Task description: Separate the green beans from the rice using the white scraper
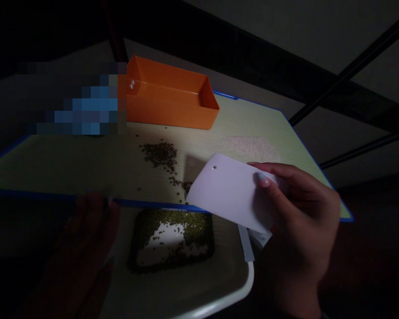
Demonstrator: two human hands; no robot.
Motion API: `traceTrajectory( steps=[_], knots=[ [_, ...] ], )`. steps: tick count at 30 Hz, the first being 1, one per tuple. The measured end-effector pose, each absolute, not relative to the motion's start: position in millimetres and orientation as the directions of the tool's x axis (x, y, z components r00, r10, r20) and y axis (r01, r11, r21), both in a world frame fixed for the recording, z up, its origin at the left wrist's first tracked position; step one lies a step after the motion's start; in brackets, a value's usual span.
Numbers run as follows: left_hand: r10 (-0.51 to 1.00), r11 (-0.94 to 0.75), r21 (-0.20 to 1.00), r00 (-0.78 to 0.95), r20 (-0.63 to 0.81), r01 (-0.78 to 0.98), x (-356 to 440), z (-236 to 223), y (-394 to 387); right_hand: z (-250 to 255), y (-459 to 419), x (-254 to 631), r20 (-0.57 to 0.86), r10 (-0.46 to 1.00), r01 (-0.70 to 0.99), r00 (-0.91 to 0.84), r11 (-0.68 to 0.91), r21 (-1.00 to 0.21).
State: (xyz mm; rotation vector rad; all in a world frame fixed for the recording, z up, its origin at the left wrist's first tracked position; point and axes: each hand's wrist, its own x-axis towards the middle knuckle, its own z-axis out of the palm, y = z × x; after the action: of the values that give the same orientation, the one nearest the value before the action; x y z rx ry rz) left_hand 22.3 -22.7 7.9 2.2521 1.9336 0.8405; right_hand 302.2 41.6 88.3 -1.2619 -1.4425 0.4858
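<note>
While the right hand (pixel 306 212) holds a white scraper (pixel 229 190), thumb bent across its face and fingers behind, the left hand (pixel 83 248) is in deep shadow, its fingers pointing toward the near edge of the board (pixel 259 119); whether it grips this edge, I cannot tell. The scraper is flat and smooth, with a small hole near one corner, and it is tilted over the board's blue edging, beside small round beans (pixel 160 154) that lie in a loose heap with a trail. Below, a bin (pixel 249 283) with a rounded white rim contains many green beans (pixel 199 226). Farther away, fine pale grains (pixel 249 146) form a thin patch, and a glossy, rectangular orange box (pixel 169 113) stands open.
</note>
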Motion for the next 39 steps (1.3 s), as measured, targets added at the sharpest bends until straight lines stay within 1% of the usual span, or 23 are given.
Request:
traceTrajectory(
  steps=[3, 6, 13, 21, 26, 31, 39],
  knots=[
    [0.927, -0.219, 0.388, 0.066, 0.37, 0.895, 24, 9, -23, 90, 41, 301, 0.445, 0.883, 0.428, 0.147, 0.349, -0.834],
    [0.933, -0.191, 0.397, 0.041, 0.358, 0.898, 26, 9, -24, 91, 40, 301, 0.456, 0.872, 0.446, 0.177, 0.341, -0.827],
    [0.896, -0.227, 0.284, 0.086, 0.435, 0.932, 20, -6, -17, 92, 39, 303, 0.464, 0.856, 0.47, 0.229, 0.32, -0.823],
    [0.884, -0.284, 0.265, 0.145, 0.445, 0.921, 8, -18, -14, 91, 40, 300, 0.442, 0.867, 0.453, 0.231, 0.306, -0.837],
    [0.88, -0.269, 0.238, 0.138, 0.454, 0.933, 8, -19, -12, 91, 41, 299, 0.43, 0.867, 0.443, 0.253, 0.291, -0.848],
    [0.878, -0.274, 0.246, 0.138, 0.458, 0.93, 12, -14, -12, 91, 42, 299, 0.432, 0.877, 0.441, 0.208, 0.311, -0.842],
    [0.9, -0.236, 0.28, 0.101, 0.424, 0.93, 12, -16, -14, 90, 44, 295, 0.425, 0.887, 0.425, 0.181, 0.319, -0.847]
  ],
)
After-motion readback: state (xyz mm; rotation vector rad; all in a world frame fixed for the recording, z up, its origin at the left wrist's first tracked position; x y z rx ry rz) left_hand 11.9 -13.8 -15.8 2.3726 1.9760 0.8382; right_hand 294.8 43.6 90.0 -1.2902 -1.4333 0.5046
